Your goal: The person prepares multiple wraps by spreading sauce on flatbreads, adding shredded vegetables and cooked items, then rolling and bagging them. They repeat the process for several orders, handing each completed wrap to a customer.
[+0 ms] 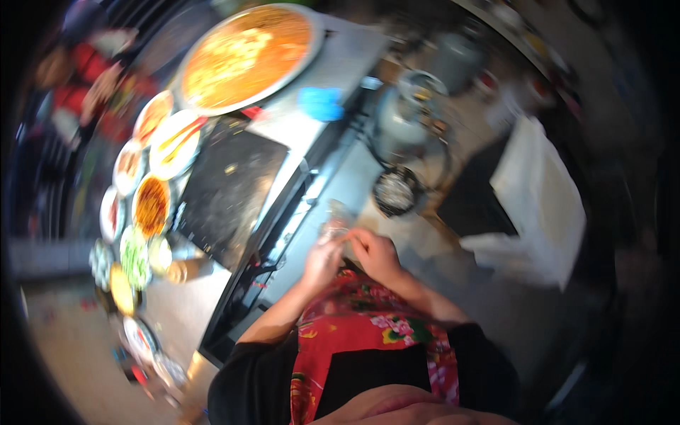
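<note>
Both my hands meet in front of my red floral apron [368, 304]. Thin clear plastic [336, 212], perhaps a disposable glove, covers or sticks out past the fingers of my left hand [326, 258]; blur hides its exact shape. My right hand [377, 253] is closed, its fingertips pinching at the left hand's fingers where the plastic is. To the left of my hands runs a counter with a dark flat griddle [230, 180], which has a few pale scraps on it.
Bowls of food line the griddle's far left, among them brown sauce [151, 205] and chopped greens [134, 256]. A large pan of orange-red food [248, 57] and a blue item [321, 103] lie beyond. Gas cylinder [404, 124] and white foam box [542, 202] stand right. Another person [85, 85] is far left.
</note>
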`<state>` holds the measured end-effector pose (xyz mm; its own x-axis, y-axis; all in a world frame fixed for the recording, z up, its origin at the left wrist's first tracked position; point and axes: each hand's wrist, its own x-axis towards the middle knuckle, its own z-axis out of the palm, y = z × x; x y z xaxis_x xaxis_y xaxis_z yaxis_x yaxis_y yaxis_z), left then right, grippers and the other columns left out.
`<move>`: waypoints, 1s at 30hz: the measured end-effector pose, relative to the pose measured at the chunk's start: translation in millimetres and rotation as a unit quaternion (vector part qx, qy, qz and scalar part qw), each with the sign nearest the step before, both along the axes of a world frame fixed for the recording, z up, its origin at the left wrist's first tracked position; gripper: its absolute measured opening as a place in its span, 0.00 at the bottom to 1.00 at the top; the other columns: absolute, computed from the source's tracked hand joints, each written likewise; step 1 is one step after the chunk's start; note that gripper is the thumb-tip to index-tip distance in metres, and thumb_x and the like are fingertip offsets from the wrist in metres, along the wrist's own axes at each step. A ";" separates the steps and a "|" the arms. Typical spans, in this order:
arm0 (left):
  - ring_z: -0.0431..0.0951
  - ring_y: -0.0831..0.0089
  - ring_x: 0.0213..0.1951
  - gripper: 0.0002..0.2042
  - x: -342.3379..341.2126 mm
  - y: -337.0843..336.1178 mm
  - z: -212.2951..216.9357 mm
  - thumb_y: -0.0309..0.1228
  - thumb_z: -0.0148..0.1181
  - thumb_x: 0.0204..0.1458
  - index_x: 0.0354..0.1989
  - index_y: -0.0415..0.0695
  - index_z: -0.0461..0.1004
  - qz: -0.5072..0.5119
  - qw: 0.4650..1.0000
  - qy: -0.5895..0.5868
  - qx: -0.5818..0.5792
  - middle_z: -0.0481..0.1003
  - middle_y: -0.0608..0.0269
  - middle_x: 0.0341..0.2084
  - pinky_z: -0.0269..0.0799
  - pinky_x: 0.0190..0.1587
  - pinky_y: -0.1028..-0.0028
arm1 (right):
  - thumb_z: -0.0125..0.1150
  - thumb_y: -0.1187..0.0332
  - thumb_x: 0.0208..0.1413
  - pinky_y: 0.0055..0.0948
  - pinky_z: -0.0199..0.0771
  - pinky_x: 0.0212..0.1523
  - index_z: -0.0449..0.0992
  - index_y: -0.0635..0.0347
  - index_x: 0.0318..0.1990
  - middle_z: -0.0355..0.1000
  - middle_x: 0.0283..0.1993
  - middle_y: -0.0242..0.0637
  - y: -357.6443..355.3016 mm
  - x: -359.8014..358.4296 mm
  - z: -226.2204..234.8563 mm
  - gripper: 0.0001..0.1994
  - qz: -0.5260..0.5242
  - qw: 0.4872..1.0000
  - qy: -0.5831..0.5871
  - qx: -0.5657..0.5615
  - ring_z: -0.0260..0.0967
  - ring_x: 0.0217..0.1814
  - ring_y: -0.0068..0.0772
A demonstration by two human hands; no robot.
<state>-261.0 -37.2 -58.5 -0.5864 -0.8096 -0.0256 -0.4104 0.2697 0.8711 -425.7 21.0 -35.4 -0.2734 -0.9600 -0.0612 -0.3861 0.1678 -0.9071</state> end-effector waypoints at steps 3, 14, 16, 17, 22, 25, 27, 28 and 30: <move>0.70 0.43 0.62 0.13 -35.6 -8.6 12.5 0.19 0.57 0.53 0.48 0.35 0.79 -0.124 0.991 -0.031 -0.038 0.72 0.39 0.58 0.65 0.66 0.61 | 0.58 0.68 0.60 0.44 0.75 0.33 0.76 0.53 0.46 0.77 0.30 0.47 9.0 -31.5 16.2 0.08 -0.007 0.997 0.015 -0.070 0.78 0.32 0.50; 0.70 0.58 0.63 0.35 -264.6 1.3 46.9 0.43 0.67 0.55 0.68 0.42 0.62 -0.144 0.784 0.326 0.508 0.68 0.47 0.62 0.65 0.67 0.61 | 0.65 0.65 0.52 0.41 0.64 0.49 0.76 0.52 0.51 0.71 0.40 0.32 91.8 -193.6 79.3 0.18 -0.093 0.885 0.343 -0.302 0.69 0.45 0.37; 0.67 0.55 0.66 0.35 -312.8 17.4 47.7 0.46 0.62 0.59 0.70 0.41 0.59 -0.191 0.672 0.404 0.590 0.66 0.47 0.65 0.63 0.68 0.59 | 0.67 0.64 0.50 0.41 0.62 0.50 0.76 0.51 0.50 0.71 0.40 0.31 101.4 -232.9 85.9 0.18 -0.192 0.890 0.360 -0.205 0.69 0.45 0.36; 0.64 0.53 0.68 0.33 -338.4 27.7 48.0 0.47 0.58 0.62 0.70 0.41 0.58 -0.179 0.678 0.404 0.588 0.65 0.46 0.66 0.62 0.69 0.57 | 0.67 0.64 0.48 0.40 0.61 0.51 0.77 0.50 0.48 0.72 0.42 0.29 108.8 -254.1 87.5 0.17 -0.190 0.902 0.366 -0.125 0.68 0.46 0.35; 0.59 0.49 0.70 0.33 -426.1 77.9 54.4 0.56 0.54 0.62 0.67 0.44 0.62 -0.173 0.746 0.283 0.577 0.63 0.46 0.65 0.59 0.70 0.52 | 0.62 0.67 0.49 0.39 0.60 0.49 0.78 0.49 0.42 0.72 0.42 0.27 148.9 -320.6 61.8 0.11 -0.242 0.858 0.376 -0.254 0.68 0.46 0.33; 0.57 0.47 0.70 0.39 -452.0 87.7 63.7 0.63 0.51 0.59 0.72 0.49 0.57 -0.193 0.652 0.338 0.651 0.58 0.45 0.69 0.57 0.70 0.49 | 0.65 0.69 0.49 0.40 0.61 0.49 0.77 0.51 0.44 0.72 0.42 0.30 161.5 -334.0 41.8 0.13 -0.249 0.887 0.313 -0.231 0.69 0.45 0.37; 0.56 0.46 0.71 0.43 -467.2 91.9 68.2 0.68 0.48 0.57 0.75 0.53 0.52 -0.273 0.667 0.335 0.606 0.54 0.46 0.72 0.54 0.70 0.46 | 0.65 0.72 0.49 0.42 0.65 0.47 0.76 0.54 0.43 0.72 0.42 0.34 163.3 -331.8 37.2 0.13 -0.212 0.920 0.208 -0.255 0.70 0.43 0.42; 0.57 0.48 0.71 0.44 -477.1 94.5 69.3 0.68 0.48 0.57 0.76 0.54 0.49 -0.281 0.717 0.296 0.565 0.55 0.46 0.71 0.53 0.71 0.48 | 0.65 0.73 0.49 0.43 0.67 0.46 0.76 0.55 0.43 0.72 0.41 0.37 163.7 -334.5 36.5 0.13 -0.222 0.929 0.142 -0.258 0.71 0.43 0.45; 0.58 0.53 0.71 0.46 -497.3 94.0 71.6 0.68 0.48 0.58 0.77 0.54 0.44 -0.306 0.775 0.244 0.496 0.57 0.46 0.71 0.50 0.71 0.51 | 0.66 0.73 0.54 0.41 0.75 0.42 0.76 0.57 0.43 0.72 0.39 0.40 166.6 -338.4 40.0 0.10 -0.117 0.937 0.094 -0.314 0.74 0.42 0.47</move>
<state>-758.3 56.8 13.2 -0.9886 -0.1007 -0.1120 -0.0260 -0.6180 0.7858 -764.1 187.6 4.6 -0.4312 -0.7026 0.5661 -0.5679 -0.2762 -0.7753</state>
